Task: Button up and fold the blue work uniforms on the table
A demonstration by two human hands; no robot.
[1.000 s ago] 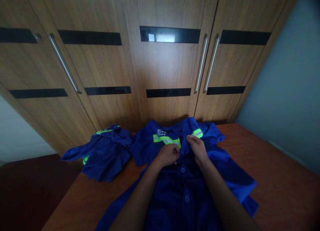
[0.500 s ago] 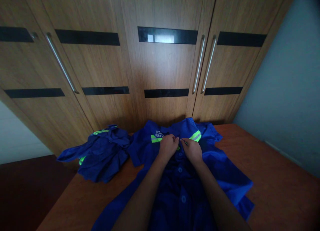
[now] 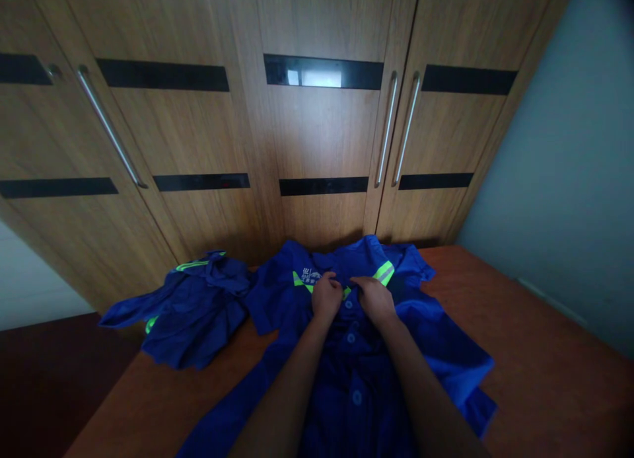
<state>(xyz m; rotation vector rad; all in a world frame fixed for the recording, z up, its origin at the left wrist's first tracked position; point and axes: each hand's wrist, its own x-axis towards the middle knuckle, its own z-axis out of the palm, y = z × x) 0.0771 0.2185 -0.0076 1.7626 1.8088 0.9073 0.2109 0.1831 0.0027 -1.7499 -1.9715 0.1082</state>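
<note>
A blue work shirt (image 3: pixel 356 365) lies spread front up, its collar end toward the cabinet. Buttons run down its middle, with yellow-green reflective strips and white lettering on the chest. My left hand (image 3: pixel 327 297) is closed at the button placket on the upper chest, fingers curled against the cloth. Just across from it, my right hand (image 3: pixel 375 301) pinches the other side of the front. A small gap separates the two hands, and one button shows between and below them. The fingertips are partly hidden, so the exact grip on the fabric is unclear.
On the left lies a crumpled blue garment (image 3: pixel 198 312) with yellow-green strips. Both garments rest on a reddish-brown wooden surface (image 3: pixel 535 352). Behind stands a wooden cabinet (image 3: pixel 321 134) with long metal handles. A pale wall (image 3: pixel 555 200) rises at the right.
My hands have moved slightly apart from where they nearly met at the placket. The whole view has shifted a little, so things appear further left.
</note>
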